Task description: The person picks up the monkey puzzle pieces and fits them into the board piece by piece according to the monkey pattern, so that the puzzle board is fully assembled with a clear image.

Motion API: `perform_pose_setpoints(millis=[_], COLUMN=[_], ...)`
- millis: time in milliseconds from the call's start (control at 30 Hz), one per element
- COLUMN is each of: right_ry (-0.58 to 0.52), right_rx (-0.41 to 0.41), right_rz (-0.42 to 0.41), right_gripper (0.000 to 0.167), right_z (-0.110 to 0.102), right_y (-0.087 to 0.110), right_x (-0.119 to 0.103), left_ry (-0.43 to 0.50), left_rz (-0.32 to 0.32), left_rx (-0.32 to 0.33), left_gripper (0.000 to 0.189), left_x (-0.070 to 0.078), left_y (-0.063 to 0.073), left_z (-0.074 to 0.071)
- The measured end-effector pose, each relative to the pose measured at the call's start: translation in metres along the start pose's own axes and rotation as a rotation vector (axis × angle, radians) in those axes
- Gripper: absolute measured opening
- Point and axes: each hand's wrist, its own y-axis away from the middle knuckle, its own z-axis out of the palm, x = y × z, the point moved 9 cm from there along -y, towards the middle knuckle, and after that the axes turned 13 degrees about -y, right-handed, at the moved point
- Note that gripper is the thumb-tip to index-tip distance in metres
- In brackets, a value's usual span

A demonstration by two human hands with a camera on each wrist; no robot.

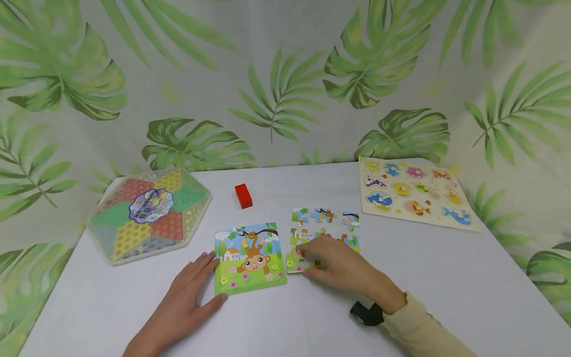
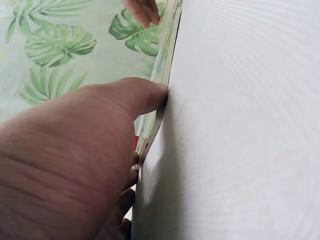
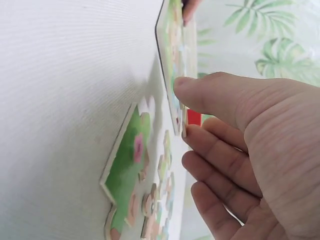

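A flat square monkey picture board (image 1: 252,260) lies in the middle of the white table. My left hand (image 1: 189,292) rests at its left side, fingers stretched along the edge. In the left wrist view the thumb tip of that hand (image 2: 85,145) touches the board's edge. To the board's right, several jigsaw pieces (image 1: 300,237) lie apart in rows. Above the lower pieces is my right hand (image 1: 341,263), partly covering them. The right wrist view shows thumb and fingers apart, with a green piece (image 3: 122,160) below; no piece shows between them.
A hexagonal Chinese checkers set (image 1: 144,215) lies at the left. Behind the picture board stands a small red block (image 1: 243,196). A wooden sea-animal peg puzzle (image 1: 417,193) is at the back right. Leaf-patterned cloth (image 1: 276,99) hangs behind the table.
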Motion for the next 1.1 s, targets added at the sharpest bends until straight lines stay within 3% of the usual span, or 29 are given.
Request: perform_pose_setpoints(millis=[433, 900, 1100], right_ry=[0.005, 0.013, -0.025], right_rx=[0.008, 0.011, 0.021], right_rz=[0.072, -0.025, -0.071], right_gripper=[0.043, 0.044, 0.037], right_z=[0.004, 0.007, 0.008], right_y=[0.001, -0.016, -0.022], right_x=[-0.002, -0.018, -0.023], left_ry=[0.015, -0.008, 0.007], left_rz=[-0.036, -0.038, -0.044], left_rx=[-0.109, -0.093, -0.087], left_gripper=[0.072, 0.073, 0.072], left_x=[-0.001, -0.004, -0.004], left_y=[0.001, 0.002, 0.001], left_z=[0.012, 0.007, 0.005])
